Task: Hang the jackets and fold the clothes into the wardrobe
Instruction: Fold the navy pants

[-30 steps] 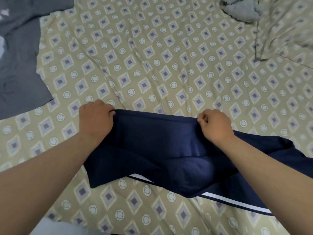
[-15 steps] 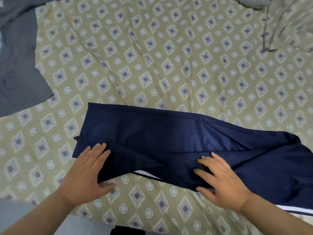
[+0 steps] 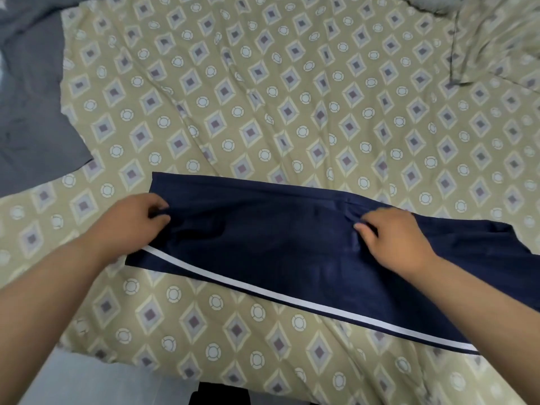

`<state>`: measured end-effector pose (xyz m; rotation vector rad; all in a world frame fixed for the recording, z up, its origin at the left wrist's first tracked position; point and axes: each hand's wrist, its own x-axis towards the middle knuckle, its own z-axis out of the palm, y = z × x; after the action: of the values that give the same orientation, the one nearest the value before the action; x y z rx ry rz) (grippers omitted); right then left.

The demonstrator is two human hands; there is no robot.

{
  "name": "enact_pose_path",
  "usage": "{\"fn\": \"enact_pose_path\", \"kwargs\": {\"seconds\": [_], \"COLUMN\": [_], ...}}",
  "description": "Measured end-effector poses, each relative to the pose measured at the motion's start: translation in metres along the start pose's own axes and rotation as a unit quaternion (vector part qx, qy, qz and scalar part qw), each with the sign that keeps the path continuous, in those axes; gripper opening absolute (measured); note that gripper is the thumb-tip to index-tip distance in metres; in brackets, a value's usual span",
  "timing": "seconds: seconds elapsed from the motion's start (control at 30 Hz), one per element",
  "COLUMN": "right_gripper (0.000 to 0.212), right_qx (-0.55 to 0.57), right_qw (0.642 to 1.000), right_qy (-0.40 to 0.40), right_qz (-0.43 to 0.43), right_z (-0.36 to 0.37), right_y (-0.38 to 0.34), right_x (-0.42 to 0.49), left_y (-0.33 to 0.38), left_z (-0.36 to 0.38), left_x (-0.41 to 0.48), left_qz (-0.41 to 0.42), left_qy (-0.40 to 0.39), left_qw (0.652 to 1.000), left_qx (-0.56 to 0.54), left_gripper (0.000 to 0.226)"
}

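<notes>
Patterned bedsheet (image 3: pixel 292 118), navy trousers (image 3: pixel 277 244), grey garment (image 3: pixel 29 118)

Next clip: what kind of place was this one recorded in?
Probably a bedroom, working on a bed. A soft, wrinkled diamond-patterned sheet covers nearly the whole surface, navy trousers lie spread on it for folding, and a grey garment lies at its left edge.

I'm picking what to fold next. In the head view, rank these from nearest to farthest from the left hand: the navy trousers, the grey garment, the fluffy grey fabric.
1. navy trousers: pinched in the fingers of the left hand, front centre.
2. grey garment: lying apart at the upper left.
3. fluffy grey fabric: at the top right edge, far across the sheet.
</notes>
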<state>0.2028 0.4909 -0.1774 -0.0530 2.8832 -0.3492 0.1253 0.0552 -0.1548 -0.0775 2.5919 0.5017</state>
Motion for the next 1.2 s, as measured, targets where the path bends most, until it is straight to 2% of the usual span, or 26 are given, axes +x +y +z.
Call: {"fn": "enact_pose_path", "kwargs": {"seconds": [0.07, 0.13, 0.23, 0.3, 0.33, 0.4, 0.5, 0.53, 0.6, 0.7, 0.77, 0.83, 0.9, 1.03, 1.2], "right_gripper": [0.029, 0.027, 0.029, 0.028, 0.031, 0.043, 0.057, 0.059, 0.061, 0.062, 0.061, 0.061, 0.061, 0.063, 0.063], "right_qx": [-0.057, -0.091, -0.082, -0.059, -0.06, -0.071, -0.075, -0.077, -0.078, -0.078, -0.07, -0.059, -0.052, -0.054, -0.078], "right_qw": [0.998, 0.993, 0.986, 0.986, 0.987, 0.991, 0.995, 0.994, 0.991, 0.992, 0.993, 0.993, 0.99, 0.991, 0.991], "right_qy": [0.033, 0.044, 0.044, 0.072, 0.083, 0.089, 0.043, 0.013, -0.04, -0.065, -0.066, -0.076, -0.088, -0.108, -0.11], "right_qz": [0.016, 0.052, 0.135, 0.14, 0.125, 0.068, -0.046, -0.075, -0.104, -0.077, -0.061, -0.074, -0.094, -0.052, 0.019], "right_z": [-0.004, -0.001, 0.013, 0.022, 0.025, 0.031, 0.046, 0.054, 0.072, 0.089, 0.091, 0.087, 0.081, 0.064, 0.062], "right_y": [-0.004, -0.008, -0.013, -0.022, -0.029, -0.047, -0.085, -0.099, -0.125, -0.143, -0.143, -0.138, -0.127, -0.095, -0.085], "right_x": [0.024, 0.041, 0.046, 0.038, 0.033, 0.021, 0.005, -0.001, -0.016, -0.035, -0.041, -0.043, -0.045, -0.057, -0.069], "left_y": [0.003, 0.006, 0.009, 0.002, -0.002, -0.01, -0.018, -0.021, -0.029, -0.05, -0.057, -0.056, -0.053, -0.051, -0.078], "left_z": [-0.009, -0.012, -0.012, -0.003, 0.005, 0.022, 0.035, 0.036, 0.03, 0.023, 0.017, 0.008, 0.003, -0.004, -0.021], "left_x": [0.019, 0.034, 0.038, 0.032, 0.027, 0.012, -0.005, -0.007, -0.011, -0.012, -0.011, -0.009, -0.007, -0.005, -0.003], "left_qz": [-0.011, -0.025, -0.087, -0.165, -0.201, -0.232, -0.19, -0.177, -0.18, -0.204, -0.211, -0.21, -0.2, -0.181, -0.186], "left_qy": [-0.007, 0.034, 0.17, 0.205, 0.191, 0.142, 0.082, 0.067, 0.051, 0.025, -0.036, -0.104, -0.138, -0.116, -0.065], "left_qw": [0.999, 0.999, 0.975, 0.942, 0.934, 0.943, 0.973, 0.977, 0.968, 0.936, 0.917, 0.898, 0.887, 0.875, 0.882], "left_qx": [0.046, 0.03, -0.116, -0.207, -0.223, -0.193, -0.103, -0.102, -0.168, -0.286, -0.337, -0.372, -0.393, -0.435, -0.428], "left_gripper": [0.006, 0.01, 0.038, 0.045, 0.044, 0.044, 0.047, 0.048, 0.046, 0.039, 0.031, 0.025, 0.022, 0.017, 0.021]}}
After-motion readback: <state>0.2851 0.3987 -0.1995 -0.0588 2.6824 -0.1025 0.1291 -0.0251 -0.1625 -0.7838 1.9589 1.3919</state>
